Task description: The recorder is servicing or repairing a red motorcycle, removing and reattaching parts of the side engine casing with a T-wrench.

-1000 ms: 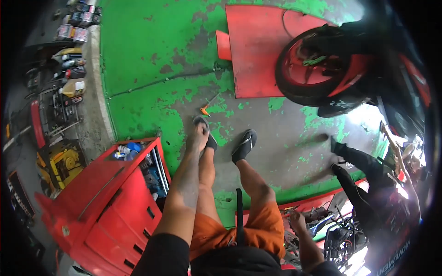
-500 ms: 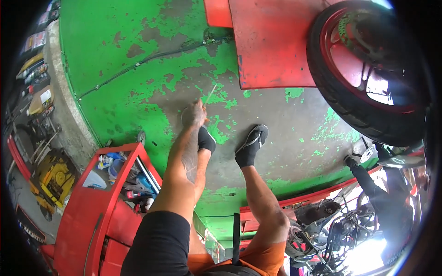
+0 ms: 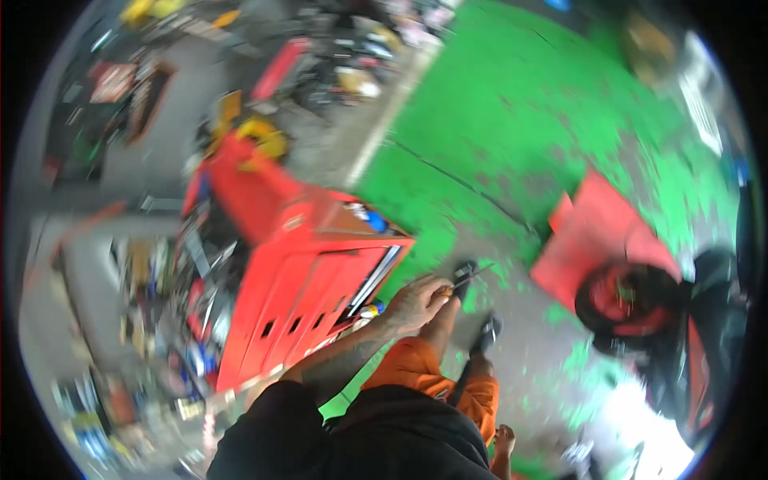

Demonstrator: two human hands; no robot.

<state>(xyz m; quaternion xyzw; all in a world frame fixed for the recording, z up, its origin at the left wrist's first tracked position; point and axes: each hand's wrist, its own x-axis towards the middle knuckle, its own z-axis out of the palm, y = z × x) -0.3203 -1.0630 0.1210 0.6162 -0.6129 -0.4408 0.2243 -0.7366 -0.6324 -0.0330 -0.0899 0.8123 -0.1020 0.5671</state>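
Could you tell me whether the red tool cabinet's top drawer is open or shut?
Open: the red tool cabinet has its top drawer pulled out beside the left hand.

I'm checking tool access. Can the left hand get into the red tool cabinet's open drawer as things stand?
Probably yes. The left hand hangs just right of the red tool cabinet, beside its open drawer, with nothing visible between. It seems to grip a thin tool, though, and the picture is blurred.

A worn green floor [image 3: 512, 120] with grey patches fills the upper right. A red tool cabinet [image 3: 304, 280] stands at centre, a red ramp [image 3: 600, 232] and a red-rimmed wheel [image 3: 632, 300] to its right. Blurred clutter [image 3: 136, 272] lies left.
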